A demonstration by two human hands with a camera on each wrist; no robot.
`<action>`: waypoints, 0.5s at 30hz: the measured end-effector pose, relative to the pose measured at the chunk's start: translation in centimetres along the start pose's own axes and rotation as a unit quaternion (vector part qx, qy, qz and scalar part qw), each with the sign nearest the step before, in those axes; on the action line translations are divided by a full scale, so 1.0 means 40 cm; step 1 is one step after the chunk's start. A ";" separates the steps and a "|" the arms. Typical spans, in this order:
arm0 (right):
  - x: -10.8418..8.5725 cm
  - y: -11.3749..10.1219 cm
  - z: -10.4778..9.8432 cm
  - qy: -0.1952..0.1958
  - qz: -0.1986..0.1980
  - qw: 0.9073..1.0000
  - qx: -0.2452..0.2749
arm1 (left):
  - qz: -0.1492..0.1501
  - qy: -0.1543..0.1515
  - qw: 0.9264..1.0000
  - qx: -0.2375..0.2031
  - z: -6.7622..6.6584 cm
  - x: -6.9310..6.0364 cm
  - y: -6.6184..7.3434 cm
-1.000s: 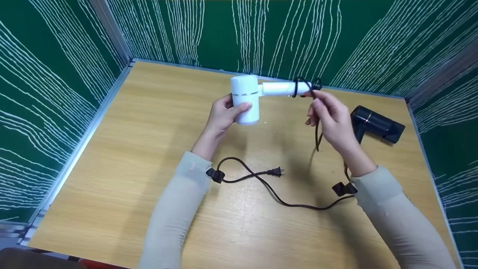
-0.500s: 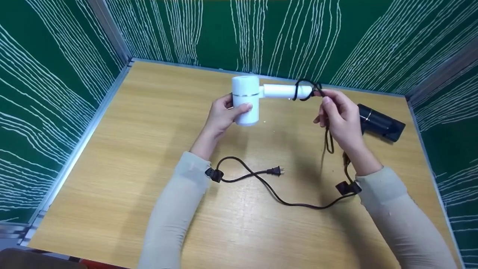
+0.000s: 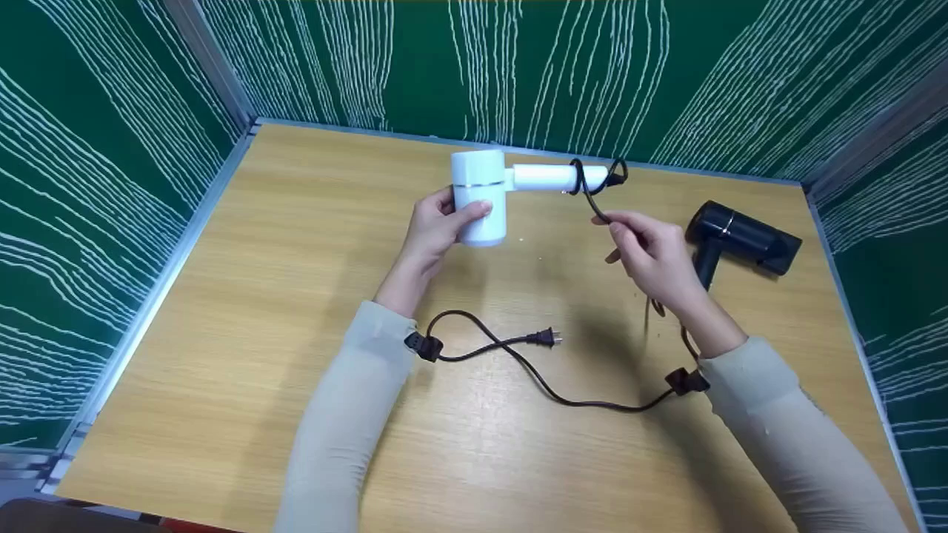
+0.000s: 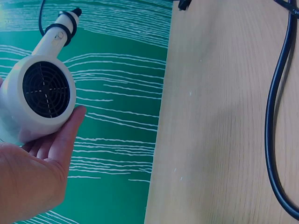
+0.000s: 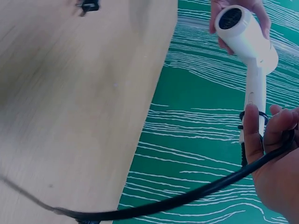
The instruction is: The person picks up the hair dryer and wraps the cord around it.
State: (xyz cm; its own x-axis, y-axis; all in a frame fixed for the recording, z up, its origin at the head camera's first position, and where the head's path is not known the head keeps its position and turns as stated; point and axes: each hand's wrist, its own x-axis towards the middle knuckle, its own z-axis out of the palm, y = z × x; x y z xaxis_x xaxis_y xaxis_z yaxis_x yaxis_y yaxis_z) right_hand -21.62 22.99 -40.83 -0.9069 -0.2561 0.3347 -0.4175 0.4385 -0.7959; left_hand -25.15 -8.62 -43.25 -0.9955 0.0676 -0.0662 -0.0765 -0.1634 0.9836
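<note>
A white hair dryer (image 3: pixel 478 166) is held up over the far part of the table in the head view. My left hand (image 3: pixel 431 233) grips its barrel, thumb across the front. In the left wrist view its round dark grille (image 4: pixel 46 89) faces the camera. The dryer's black cord (image 3: pixel 590 201) loops round the handle (image 3: pixel 546 177) near its end. My right hand (image 3: pixel 655 255) pinches the cord just below the handle. Across the right wrist view the cord (image 5: pixel 201 192) runs out from that hand. Some right-hand fingers are partly hidden in the head view.
On the table's right lies a black hair dryer (image 3: pixel 748 237), partly behind the right hand. Another black cord (image 3: pixel 533 374) with a two-pin plug (image 3: pixel 544 338) curves across the middle of the wooden table (image 3: pixel 311 222). Green walls (image 3: pixel 422 66) with white lines stand round it.
My right hand has moved right, then back left and down, drawing the cord from the handle's end to below it. The left hand and white hair dryer have barely moved.
</note>
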 end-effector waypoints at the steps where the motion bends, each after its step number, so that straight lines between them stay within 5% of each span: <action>1: -0.001 0.003 0.000 0.002 -0.010 1.000 -0.014 | -0.002 0.002 1.000 -0.007 -0.001 0.001 -0.001; 9: 0.000 0.014 -0.038 0.065 -0.101 0.989 -0.086 | -0.010 0.004 1.000 -0.007 -0.003 0.003 0.000; 15: -0.001 0.005 -0.076 0.080 -0.109 0.986 -0.099 | -0.005 -0.001 1.000 0.002 -0.002 -0.001 0.003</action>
State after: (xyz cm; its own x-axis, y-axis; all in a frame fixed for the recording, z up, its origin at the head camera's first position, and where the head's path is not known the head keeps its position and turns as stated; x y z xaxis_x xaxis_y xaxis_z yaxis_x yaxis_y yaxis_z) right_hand -21.83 25.69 -39.47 -0.7853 -0.2303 0.5747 -0.5917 0.5525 -0.5871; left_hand -25.11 -8.73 -43.15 -0.9945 0.0721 -0.0764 -0.0871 -0.1584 0.9835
